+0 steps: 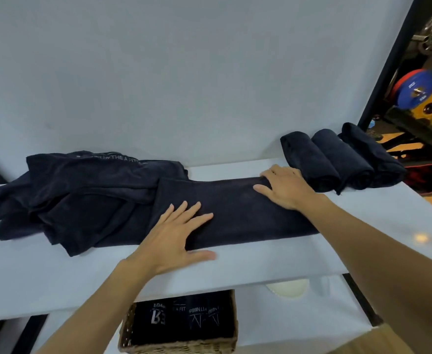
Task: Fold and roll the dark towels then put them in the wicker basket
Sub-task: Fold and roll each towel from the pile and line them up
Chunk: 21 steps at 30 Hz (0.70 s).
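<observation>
Pale print on crumpled towel pile (82, 195), part readable: "THE A FIT". "A FIT" again on packed towels (184, 320) down in woven wicker basket (179, 347). Folded towel (235, 213): soft dark strip, long axis left-right along white shelf (261, 264). Left hand (176, 231) flat, fingers spread, mid-strip. Right hand (284, 187) flat on right end, beside three rolled towels (337, 159).
</observation>
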Each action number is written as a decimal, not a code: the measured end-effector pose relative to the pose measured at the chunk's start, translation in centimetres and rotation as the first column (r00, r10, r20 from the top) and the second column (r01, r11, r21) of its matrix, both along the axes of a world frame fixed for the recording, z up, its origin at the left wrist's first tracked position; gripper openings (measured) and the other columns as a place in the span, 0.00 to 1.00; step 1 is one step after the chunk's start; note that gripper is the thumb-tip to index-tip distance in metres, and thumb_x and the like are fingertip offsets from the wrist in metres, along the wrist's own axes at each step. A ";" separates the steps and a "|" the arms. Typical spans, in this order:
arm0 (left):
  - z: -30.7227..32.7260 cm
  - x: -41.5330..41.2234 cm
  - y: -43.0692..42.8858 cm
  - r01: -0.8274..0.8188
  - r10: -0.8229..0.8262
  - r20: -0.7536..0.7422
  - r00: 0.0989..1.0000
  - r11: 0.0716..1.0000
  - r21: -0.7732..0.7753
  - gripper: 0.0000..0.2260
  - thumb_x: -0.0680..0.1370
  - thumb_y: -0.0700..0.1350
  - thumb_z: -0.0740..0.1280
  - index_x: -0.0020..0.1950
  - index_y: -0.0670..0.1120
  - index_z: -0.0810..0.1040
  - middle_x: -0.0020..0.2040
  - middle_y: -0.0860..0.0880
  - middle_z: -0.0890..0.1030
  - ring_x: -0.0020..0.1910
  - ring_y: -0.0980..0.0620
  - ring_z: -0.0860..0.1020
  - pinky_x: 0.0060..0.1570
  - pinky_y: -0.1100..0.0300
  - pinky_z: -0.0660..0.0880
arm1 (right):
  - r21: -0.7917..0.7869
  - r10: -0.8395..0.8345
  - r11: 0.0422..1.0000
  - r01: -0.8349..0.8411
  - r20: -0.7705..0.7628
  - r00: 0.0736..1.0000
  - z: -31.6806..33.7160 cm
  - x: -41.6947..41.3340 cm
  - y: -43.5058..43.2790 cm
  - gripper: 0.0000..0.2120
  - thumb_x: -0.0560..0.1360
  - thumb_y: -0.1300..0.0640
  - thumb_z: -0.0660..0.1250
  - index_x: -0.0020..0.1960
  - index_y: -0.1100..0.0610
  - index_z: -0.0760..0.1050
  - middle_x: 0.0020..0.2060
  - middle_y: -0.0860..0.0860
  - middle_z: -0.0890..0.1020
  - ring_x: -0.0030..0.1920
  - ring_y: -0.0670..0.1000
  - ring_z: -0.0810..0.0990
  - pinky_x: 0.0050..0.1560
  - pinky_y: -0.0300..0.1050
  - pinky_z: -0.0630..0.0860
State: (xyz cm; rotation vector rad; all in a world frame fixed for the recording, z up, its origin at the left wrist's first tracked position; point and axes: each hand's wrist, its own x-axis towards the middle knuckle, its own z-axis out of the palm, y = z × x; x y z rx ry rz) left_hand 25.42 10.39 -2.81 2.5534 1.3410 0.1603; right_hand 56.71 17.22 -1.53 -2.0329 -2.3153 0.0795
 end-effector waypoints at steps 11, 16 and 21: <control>3.7 0.9 6.9 0.190 -0.093 -0.176 0.980 0.693 0.695 0.10 0.66 0.35 0.65 0.41 0.45 0.83 0.40 0.48 0.84 0.42 0.44 0.81 0.42 0.54 0.65 | -0.322 -0.371 0.904 0.281 -0.263 0.891 4.5 3.0 -9.0 0.17 0.71 0.47 0.73 0.44 0.60 0.72 0.41 0.55 0.78 0.39 0.53 0.76 0.34 0.44 0.69; 4.0 4.9 9.3 -0.092 0.233 -0.164 0.959 0.796 0.598 0.16 0.71 0.31 0.64 0.49 0.49 0.83 0.43 0.50 0.82 0.50 0.43 0.73 0.49 0.52 0.67 | -0.452 -0.466 0.850 0.270 -0.406 0.786 4.4 1.5 -14.7 0.21 0.73 0.49 0.73 0.59 0.55 0.68 0.46 0.52 0.78 0.39 0.51 0.78 0.33 0.42 0.73; 2.3 7.3 5.0 -0.280 0.348 -0.135 0.928 0.888 0.366 0.18 0.75 0.36 0.62 0.62 0.51 0.78 0.63 0.48 0.76 0.64 0.43 0.69 0.59 0.48 0.64 | -0.461 -0.481 0.845 0.271 -0.433 0.762 3.8 0.2 -15.9 0.34 0.71 0.49 0.74 0.70 0.54 0.61 0.46 0.51 0.76 0.42 0.55 0.82 0.41 0.48 0.80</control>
